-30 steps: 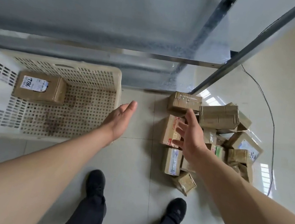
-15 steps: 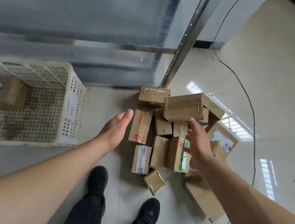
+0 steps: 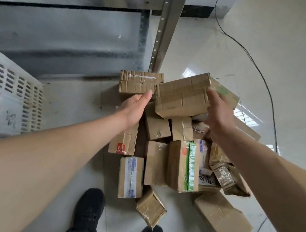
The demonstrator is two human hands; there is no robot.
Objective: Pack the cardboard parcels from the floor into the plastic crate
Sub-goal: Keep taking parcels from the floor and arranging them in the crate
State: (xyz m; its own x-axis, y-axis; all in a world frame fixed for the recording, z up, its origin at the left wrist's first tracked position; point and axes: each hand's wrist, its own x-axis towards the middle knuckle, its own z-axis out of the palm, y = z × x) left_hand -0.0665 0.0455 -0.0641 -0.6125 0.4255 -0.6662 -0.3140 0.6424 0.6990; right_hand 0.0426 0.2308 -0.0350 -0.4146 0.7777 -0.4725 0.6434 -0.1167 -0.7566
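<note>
At centre frame, the large taped brown cardboard parcel [image 3: 182, 96] is sitting atop the heap of brown parcels [image 3: 177, 158] on the pale tiled floor [image 3: 274, 54]. Both hands are flanking it, fingers apart: right hand [image 3: 217, 113] touching its right end, left hand [image 3: 135, 107] at its left. At left edge, the cream perforated plastic crate [image 3: 7, 99] is standing.

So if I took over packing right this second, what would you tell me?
Left hand: open, fingertips at the left end of the big top parcel. Right hand: fingers on that parcel's right end; grip unclear. The parcel is not clear of the pile on the floor. Crate stands to the left, its inside out of view. Left: lift this parcel into the crate, then the rest.
</note>
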